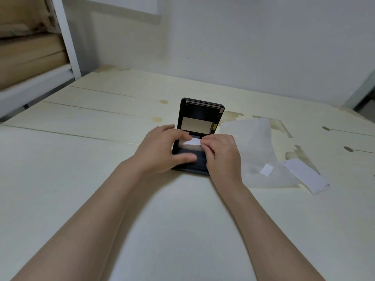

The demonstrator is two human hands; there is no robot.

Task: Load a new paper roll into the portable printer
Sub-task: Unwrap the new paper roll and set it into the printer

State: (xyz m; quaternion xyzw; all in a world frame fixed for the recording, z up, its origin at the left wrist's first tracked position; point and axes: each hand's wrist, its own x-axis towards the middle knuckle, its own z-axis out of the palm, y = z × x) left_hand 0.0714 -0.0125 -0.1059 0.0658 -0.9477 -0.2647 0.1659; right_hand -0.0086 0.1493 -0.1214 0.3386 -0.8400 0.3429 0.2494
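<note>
The right hand (221, 154) has its thumb and forefinger pinched together on the loose end of the paper roll (189, 144), a small white tab that lifts off the top of the roll and points toward the other hand. The left hand (162, 148) lies over the left side of the printer (199, 130), fingers spread and curved, fingertips resting against the left end of the roll and the thumb stretched along the dark body just in front of it; it steadies rather than grips. The roll sits in the printer's open compartment, between the 2 hands, with its white face showing. The printer is black, lying flat on the table (81, 179), and its lid (202, 116) stands upright behind the roll, with a pale rectangular label on the inner face and a metal roller bar along the top edge. Just right of the printer lies a crumpled sheet of clear plastic wrap (261, 155) with a small white sticker (266, 170) on it, and beside that, nearer the right edge, a white paper slip (306, 177) lies flat. The table is pale cream with several brownish stains behind the printer.
</note>
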